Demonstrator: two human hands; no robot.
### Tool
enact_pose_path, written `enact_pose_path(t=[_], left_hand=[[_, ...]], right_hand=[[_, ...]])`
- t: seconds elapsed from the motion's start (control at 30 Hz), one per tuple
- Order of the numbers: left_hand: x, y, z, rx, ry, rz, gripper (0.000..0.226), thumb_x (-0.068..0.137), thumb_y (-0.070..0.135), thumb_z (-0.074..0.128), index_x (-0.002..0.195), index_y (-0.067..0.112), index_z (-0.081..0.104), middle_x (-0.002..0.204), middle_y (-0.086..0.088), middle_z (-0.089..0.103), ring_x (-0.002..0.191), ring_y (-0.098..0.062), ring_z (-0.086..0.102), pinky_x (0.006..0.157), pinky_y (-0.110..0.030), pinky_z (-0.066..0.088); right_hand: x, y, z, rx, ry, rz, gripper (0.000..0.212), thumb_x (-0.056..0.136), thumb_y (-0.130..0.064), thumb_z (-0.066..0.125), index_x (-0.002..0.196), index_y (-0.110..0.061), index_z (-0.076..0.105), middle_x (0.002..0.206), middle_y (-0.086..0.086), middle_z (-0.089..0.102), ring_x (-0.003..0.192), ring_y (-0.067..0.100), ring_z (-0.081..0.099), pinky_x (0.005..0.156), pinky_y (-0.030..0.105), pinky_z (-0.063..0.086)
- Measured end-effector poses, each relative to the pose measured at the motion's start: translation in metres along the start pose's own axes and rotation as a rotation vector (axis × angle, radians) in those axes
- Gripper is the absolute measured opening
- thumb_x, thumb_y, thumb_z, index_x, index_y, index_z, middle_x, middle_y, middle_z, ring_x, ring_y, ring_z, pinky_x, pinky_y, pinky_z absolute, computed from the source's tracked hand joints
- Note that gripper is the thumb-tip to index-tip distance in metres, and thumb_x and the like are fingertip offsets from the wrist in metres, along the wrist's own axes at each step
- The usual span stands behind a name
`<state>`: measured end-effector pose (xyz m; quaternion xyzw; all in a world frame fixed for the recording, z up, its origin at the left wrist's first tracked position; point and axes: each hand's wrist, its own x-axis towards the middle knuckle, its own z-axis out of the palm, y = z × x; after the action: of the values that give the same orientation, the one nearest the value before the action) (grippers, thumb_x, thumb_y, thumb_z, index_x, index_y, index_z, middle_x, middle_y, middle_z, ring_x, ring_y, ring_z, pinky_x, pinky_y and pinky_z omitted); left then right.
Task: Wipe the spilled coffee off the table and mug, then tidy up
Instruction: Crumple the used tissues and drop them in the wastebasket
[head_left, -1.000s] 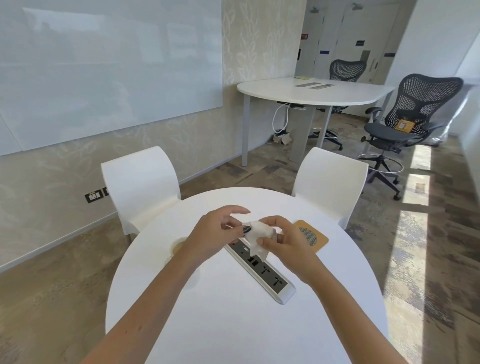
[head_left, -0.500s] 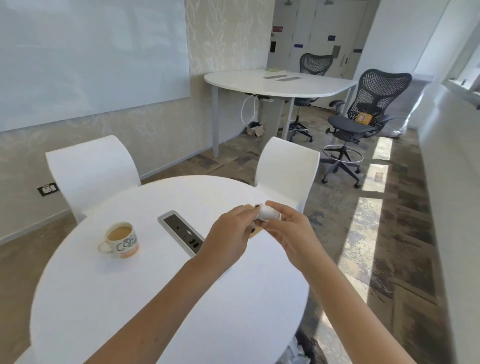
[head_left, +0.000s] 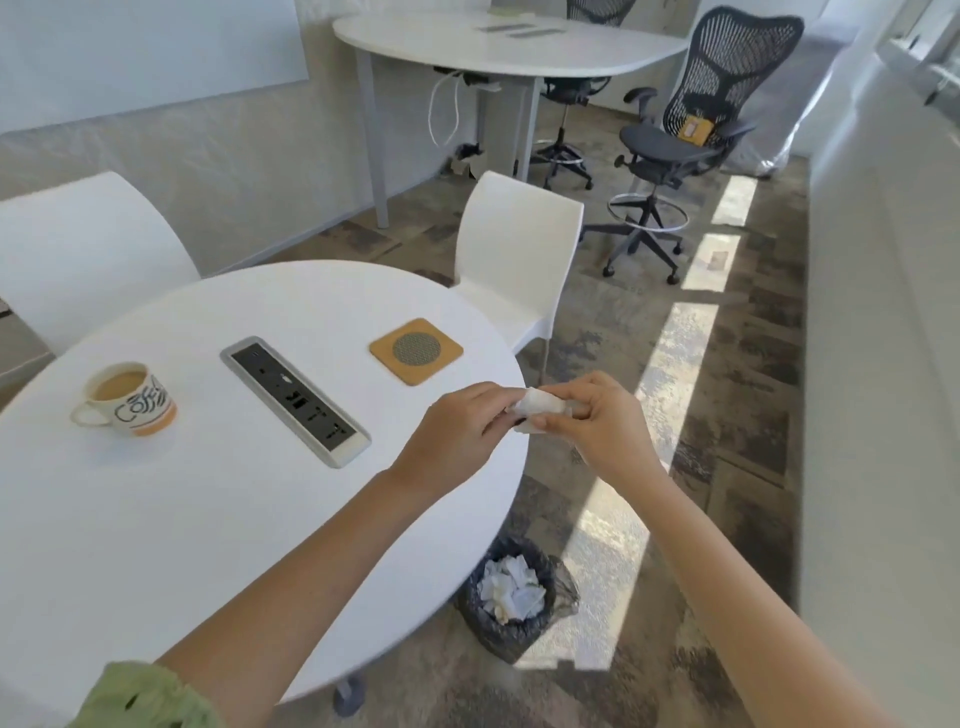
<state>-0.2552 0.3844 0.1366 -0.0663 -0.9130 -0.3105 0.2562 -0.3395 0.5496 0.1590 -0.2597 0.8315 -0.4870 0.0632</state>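
Round white table (head_left: 156, 519), meeting room. Left hand (head_left: 457, 436) and right hand (head_left: 597, 421) both pinch one crumpled tissue (head_left: 540, 408) past table edge, above one lined bin (head_left: 514, 597), likely balling it to drop. One mug (head_left: 127, 397) far left, one coaster (head_left: 415, 351) empty.

Office mtg room. Large whiteboard (head_left: 145, 47) on the patterned wall; round white surface (head_left: 156, 519) w/ built-in power/data strip (head_left: 295, 400), white plastic chairs (head_left: 519, 249) around it. 2nd white surface (head_left: 519, 49) at the back w/ similar inset panels, cables hanging under it, dark mesh task chairs (head_left: 691, 130) on castors beside it. Patchy carpet tiles (head_left: 753, 364), lined waste bin (head_left: 514, 603) full of paper.
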Motion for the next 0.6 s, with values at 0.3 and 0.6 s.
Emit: enact_pose_path(t=[0.3,0.6], left_hand=[[-0.049,-0.089,0.083,0.338,-0.269,-0.16,0.043,0.096,0.021,0.05,0.136,0.005,0.047,0.14,-0.011,0.053,0.135,-0.026,0.043,0.104,-0.04,0.043],[-0.105,-0.173,0.138,0.561,-0.491,-0.27,0.06,0.099,0.046,0.024,0.15,0.013,0.021,0.16,-0.004,0.014,0.147,-0.02,0.012,0.117,-0.041,0.016]], right_hand=[[-0.035,0.133,0.012,-0.209,0.054,0.227,0.022,0.078,-0.029,0.075,0.1,-0.028,0.074,0.089,-0.006,0.065,0.066,0.0,0.05,0.054,0.009,0.035],[-0.058,0.285,0.099,-0.388,0.023,0.369,0.036,0.087,-0.017,0.064,0.121,-0.009,0.062,0.101,0.003,0.053,0.08,0.017,0.055,0.071,0.024,0.043]])
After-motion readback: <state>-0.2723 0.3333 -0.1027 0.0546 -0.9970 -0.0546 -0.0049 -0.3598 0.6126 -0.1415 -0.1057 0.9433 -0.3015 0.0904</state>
